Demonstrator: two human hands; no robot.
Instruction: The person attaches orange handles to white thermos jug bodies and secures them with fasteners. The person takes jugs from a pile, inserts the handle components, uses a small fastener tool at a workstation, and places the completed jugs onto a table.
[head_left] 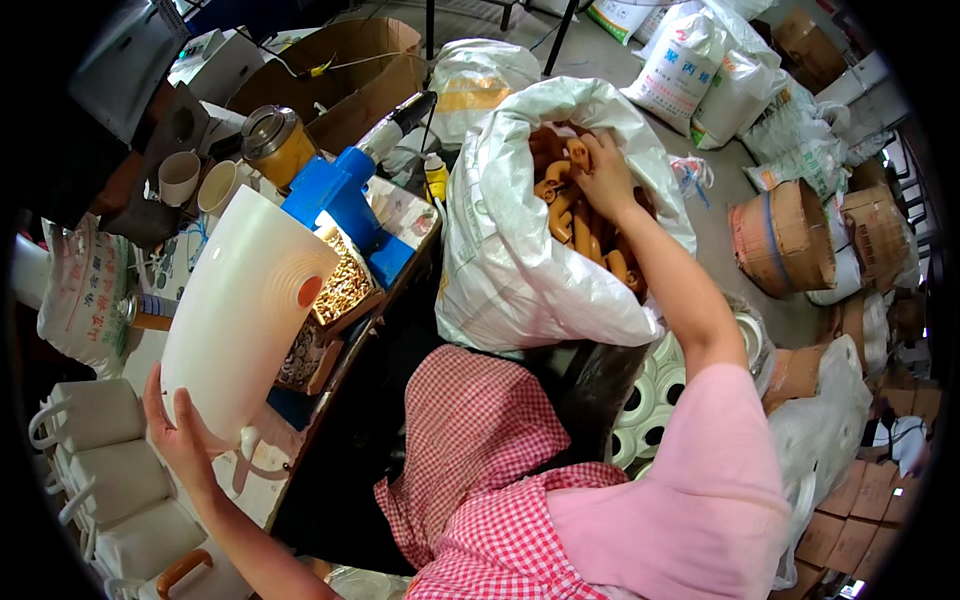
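My left hand [182, 440] holds the lower end of a large white plastic container [235, 310], its fingers spread along the wall. The container leans against the bench with an orange-red round spot on its side, next to a blue bench machine [345, 190]. My right arm reaches into a big white woven sack [490, 270] filled with curved brown plastic handles [565, 222]. There my right hand [606, 178] has its fingers closed around one brown handle [577, 153]; part of the grip is hidden.
A box of small brass-coloured screws [343, 280] sits below the machine. White containers with handles [110, 440] are stacked at lower left. A lidded jar [275, 145] and cups [180, 177] stand on the bench. White ring-shaped parts [665, 385], cartons [780, 238] and full sacks [680, 65] lie to the right.
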